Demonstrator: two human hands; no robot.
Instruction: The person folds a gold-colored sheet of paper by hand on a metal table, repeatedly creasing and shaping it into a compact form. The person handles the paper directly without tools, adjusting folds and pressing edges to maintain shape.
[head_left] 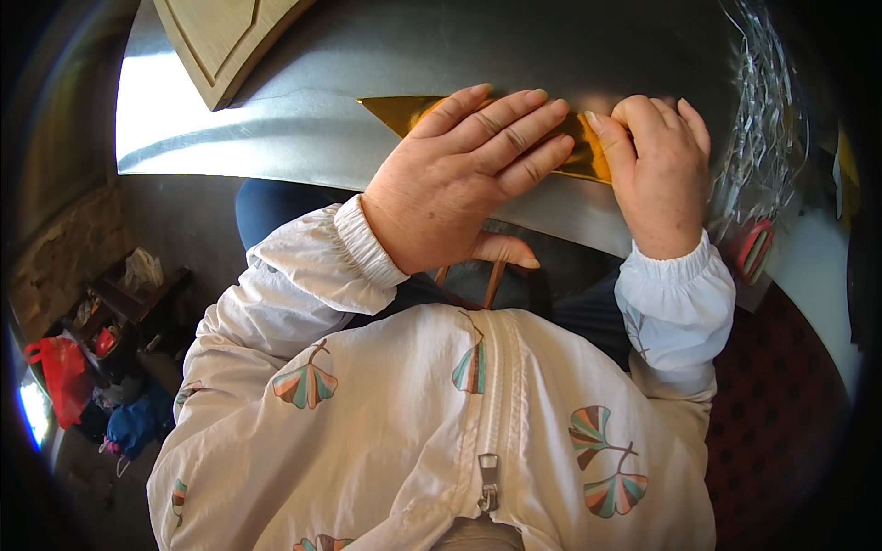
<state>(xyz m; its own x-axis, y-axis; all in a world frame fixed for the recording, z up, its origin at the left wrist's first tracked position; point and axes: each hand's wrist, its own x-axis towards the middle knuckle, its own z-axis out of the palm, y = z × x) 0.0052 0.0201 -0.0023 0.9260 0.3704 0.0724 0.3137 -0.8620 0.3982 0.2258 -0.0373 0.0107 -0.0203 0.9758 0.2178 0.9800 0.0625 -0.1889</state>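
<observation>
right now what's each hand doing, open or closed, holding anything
Left hand: open, fingers flat, pressing down on the gold foil sheet on the metal table.
Right hand: fingers curled, pinching the same sheet's right end.

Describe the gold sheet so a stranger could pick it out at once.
Start at the grey metal tabletop. Near its front edge, both hands press flat on a shiny gold sheet with a pointed left corner. It is the only yellow, mirror-like piece there, unlike the pale wooden board behind.
</observation>
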